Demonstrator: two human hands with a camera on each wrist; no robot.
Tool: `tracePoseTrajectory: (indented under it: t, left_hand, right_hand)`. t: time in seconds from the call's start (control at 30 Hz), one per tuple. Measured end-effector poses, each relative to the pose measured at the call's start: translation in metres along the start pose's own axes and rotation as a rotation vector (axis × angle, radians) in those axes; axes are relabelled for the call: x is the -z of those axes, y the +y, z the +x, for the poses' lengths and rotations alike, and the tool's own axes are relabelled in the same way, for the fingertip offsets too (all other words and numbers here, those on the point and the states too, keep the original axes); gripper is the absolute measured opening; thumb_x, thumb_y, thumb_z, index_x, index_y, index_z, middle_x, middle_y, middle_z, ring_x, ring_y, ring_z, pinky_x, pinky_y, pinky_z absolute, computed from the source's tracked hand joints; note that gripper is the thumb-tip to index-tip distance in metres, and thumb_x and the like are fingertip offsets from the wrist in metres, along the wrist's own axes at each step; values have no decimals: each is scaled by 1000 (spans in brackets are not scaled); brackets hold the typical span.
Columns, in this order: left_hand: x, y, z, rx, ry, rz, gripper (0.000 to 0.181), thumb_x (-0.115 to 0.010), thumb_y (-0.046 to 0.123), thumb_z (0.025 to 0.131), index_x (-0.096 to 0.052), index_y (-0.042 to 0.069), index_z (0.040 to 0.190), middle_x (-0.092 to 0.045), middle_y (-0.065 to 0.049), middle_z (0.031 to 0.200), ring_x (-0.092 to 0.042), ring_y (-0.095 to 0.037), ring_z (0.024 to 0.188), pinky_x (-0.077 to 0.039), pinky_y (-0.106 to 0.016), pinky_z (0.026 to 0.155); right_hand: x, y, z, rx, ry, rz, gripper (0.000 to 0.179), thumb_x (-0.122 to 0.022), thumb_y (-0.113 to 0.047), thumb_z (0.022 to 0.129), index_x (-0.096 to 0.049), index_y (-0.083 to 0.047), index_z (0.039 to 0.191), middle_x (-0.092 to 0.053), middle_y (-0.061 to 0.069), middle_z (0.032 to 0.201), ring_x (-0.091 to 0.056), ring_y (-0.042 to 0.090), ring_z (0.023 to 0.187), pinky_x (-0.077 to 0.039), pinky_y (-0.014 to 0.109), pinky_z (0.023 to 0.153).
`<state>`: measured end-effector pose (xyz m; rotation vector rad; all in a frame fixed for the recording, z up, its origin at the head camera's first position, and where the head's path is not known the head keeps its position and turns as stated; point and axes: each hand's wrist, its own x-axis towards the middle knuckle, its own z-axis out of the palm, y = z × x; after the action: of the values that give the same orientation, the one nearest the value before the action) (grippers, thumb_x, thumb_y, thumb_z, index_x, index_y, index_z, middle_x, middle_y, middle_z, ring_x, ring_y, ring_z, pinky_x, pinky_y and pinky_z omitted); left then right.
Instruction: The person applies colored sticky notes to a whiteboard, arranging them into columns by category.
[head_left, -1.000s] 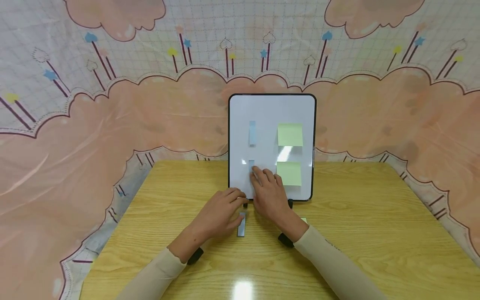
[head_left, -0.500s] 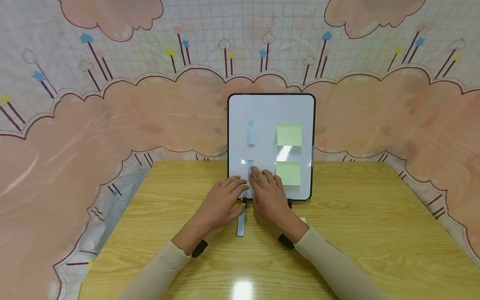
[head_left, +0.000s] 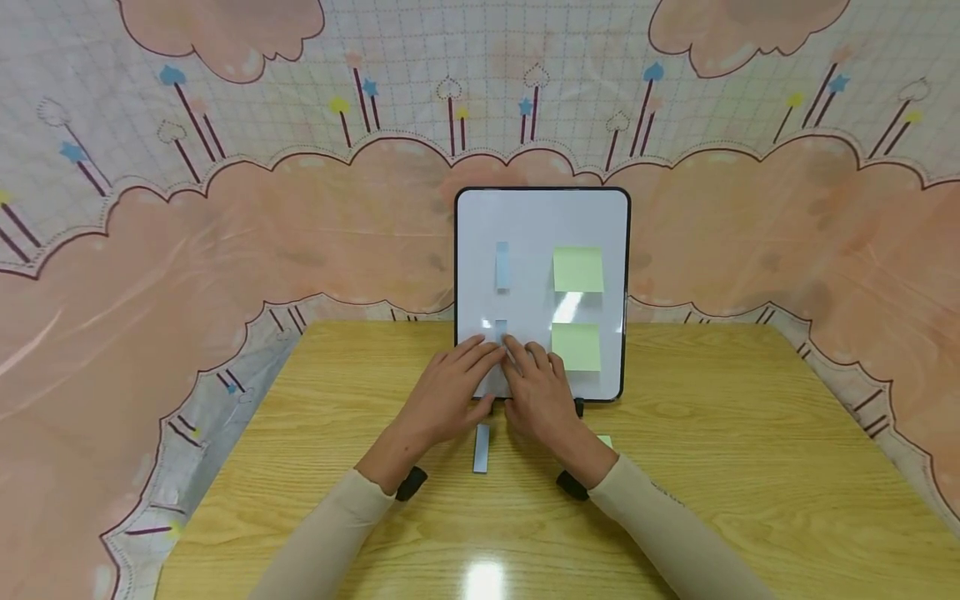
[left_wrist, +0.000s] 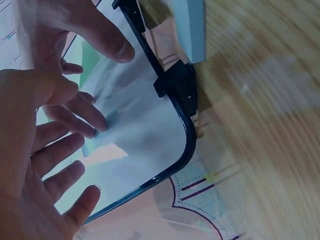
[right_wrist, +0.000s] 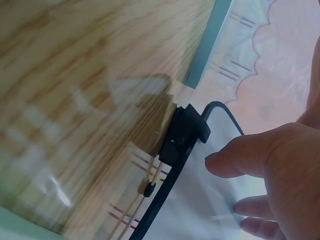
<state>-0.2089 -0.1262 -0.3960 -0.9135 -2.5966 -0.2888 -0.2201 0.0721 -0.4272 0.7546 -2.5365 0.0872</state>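
Observation:
A white board (head_left: 540,218) with a black rim stands upright on the table. A narrow blue sticky strip (head_left: 501,328) is on its lower left part, its lower end covered by fingers. My right hand (head_left: 542,396) touches that strip with extended fingertips. Close on its left, my left hand (head_left: 442,398) has its fingers spread and reaching towards the strip. In the left wrist view, the left-hand fingers (left_wrist: 60,175) are apart with nothing between them. Another blue strip (head_left: 502,267) is above, with two pale green sticky notes (head_left: 577,268) on the right.
A thin blue strip pad (head_left: 481,450) lies on the wooden table (head_left: 720,400) below the board. A pale green pad (head_left: 605,440) is mostly hidden by my right arm. Black clips (right_wrist: 182,132) hold the board's lower edge. A patterned cloth (head_left: 337,225) hangs behind.
My left hand has moved up and right, from near the blue pad to beside my right hand at the strip. The right hand has stayed nearly still.

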Motion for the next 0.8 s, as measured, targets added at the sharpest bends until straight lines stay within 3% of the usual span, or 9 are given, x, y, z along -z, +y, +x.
tracePoseTrajectory:
  t: [0.3,0.5,0.8]
  left_hand:
    - [-3,0,6,31,16,-35,68,-75,22,98,-49,11,159,-50,-6,162,-37,-32,156,-45,-57,110]
    - [-5,1,10,33,32,-27,69,-75,22,98,-47,11,160,-49,-6,163,-34,-30,157,-46,-58,110]
    - [-9,1,17,45,14,3,74,-73,22,99,-40,15,165,-41,-2,169,-24,-24,162,-41,-58,114]
  right_hand:
    - [1,1,-3,14,12,14,75,-89,-25,81,-61,-8,149,-47,11,160,-49,33,134,-45,54,103]
    - [3,0,-6,9,-27,65,71,-83,-20,85,-59,-7,151,-44,11,163,-46,34,136,-44,55,104]
    - [3,-2,-7,-4,-63,56,72,-77,-16,86,-56,-8,154,-41,11,165,-44,34,137,-43,56,105]
